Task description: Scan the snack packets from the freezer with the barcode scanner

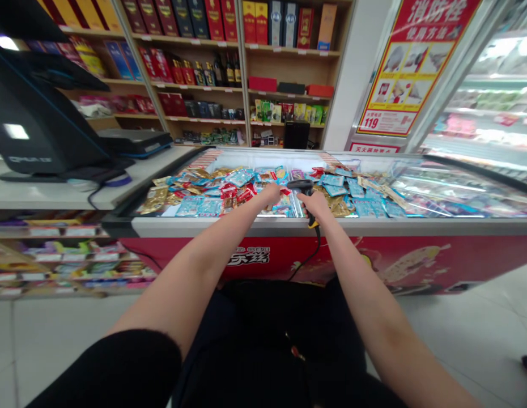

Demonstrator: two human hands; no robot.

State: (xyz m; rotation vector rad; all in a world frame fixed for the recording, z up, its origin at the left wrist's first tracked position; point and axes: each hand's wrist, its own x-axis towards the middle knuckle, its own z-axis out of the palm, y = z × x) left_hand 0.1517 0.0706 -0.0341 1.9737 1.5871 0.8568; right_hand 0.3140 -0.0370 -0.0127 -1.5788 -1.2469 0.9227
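Observation:
In my right hand (316,205) is a black barcode scanner (301,185), gripped by its handle, its head pointing left towards my left hand. A coiled-down black cable with a yellow collar runs from the handle over the freezer's front edge. My left hand (271,194) is closed beside the scanner head, and the red end of a packet (285,192) shows at its fingertips; its fingers are only partly visible. Both hands are over an open chest freezer (199,228) holding many wrapped ice creams in blue, gold and red. Blue packets (199,206) lie left of my hands, and more blue packets (352,188) lie right.
A counter (148,173) with a dark checkout terminal (42,119) and a flat black device (134,141) adjoins the freezer at left. Shelves (195,41) of boxes and bottles stand behind. A red fire-hydrant notice (410,73) and a glass-fronted cooler (488,113) are at right.

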